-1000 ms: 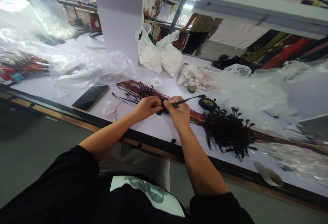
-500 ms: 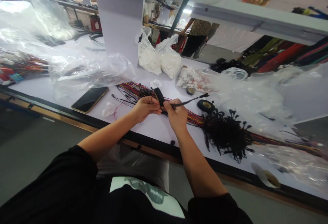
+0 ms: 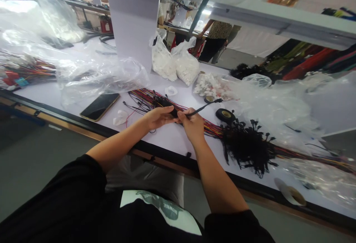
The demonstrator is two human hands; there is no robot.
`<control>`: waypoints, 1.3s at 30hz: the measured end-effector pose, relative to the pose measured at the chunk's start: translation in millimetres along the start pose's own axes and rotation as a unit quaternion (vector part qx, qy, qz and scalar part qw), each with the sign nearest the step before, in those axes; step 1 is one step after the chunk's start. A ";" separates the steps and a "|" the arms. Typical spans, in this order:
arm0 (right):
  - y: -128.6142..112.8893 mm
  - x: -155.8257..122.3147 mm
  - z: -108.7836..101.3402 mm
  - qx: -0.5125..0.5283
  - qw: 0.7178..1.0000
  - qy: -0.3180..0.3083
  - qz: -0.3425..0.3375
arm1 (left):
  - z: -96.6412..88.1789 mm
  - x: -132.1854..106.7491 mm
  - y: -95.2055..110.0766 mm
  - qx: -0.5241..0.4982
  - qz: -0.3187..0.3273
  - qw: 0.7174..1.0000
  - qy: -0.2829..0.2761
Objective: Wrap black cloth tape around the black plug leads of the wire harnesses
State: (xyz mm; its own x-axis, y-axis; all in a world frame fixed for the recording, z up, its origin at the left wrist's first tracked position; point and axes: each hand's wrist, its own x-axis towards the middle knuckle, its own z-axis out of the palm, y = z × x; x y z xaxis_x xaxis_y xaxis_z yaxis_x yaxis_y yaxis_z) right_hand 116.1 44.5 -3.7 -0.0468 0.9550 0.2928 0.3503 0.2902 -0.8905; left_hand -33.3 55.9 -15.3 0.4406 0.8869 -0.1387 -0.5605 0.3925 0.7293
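My right hand (image 3: 194, 125) pinches a black taped wire (image 3: 202, 108), whose connector end points up and to the right. Close beside it, my left hand (image 3: 160, 118) is closed on a roll of black tape (image 3: 174, 112), which is mostly hidden by the fingers. The two hands nearly meet above a long bundle of red, yellow and black wires (image 3: 212, 128) lying across the table. To the right, a dense cluster of black connectors (image 3: 246, 145) rests on that bundle. Another black tape roll (image 3: 224, 115) lies just behind the bundle.
A phone (image 3: 100, 106) lies to the left, near crumpled white scrap (image 3: 120, 117). Clear plastic bags (image 3: 102, 74) and bags of white parts (image 3: 187, 67) stand behind. An empty-cored roll (image 3: 296, 195) sits at the front right edge. Beyond the shelf, a person (image 3: 218, 35) stands.
The tape roll has turned from standing up above my fingers to lying lower, within my left hand. The right hand keeps its hold on the wire. The view has shifted slightly.
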 end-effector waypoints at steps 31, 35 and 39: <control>-6.9 -4.3 5.5 -0.033 0.997 0.068 -0.022 | 10.0 -11.5 -14.3 0.688 0.264 0.664 0.130; -10.6 -5.4 5.9 -0.059 0.996 0.071 -0.014 | 11.2 -12.7 -14.5 0.731 0.281 0.609 0.127; -8.2 -1.4 2.7 -0.050 0.998 0.028 -0.009 | 12.1 -14.7 -10.8 0.750 0.280 0.585 0.128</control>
State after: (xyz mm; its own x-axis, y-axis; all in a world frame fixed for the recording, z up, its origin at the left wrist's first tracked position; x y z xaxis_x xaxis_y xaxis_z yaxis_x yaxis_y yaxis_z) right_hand 110.8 40.9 2.2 -0.0030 0.9444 0.3288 0.4409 0.2964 -0.8472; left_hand -25.3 35.6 -13.1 0.2554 0.8568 0.4480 0.7640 -0.4628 0.4496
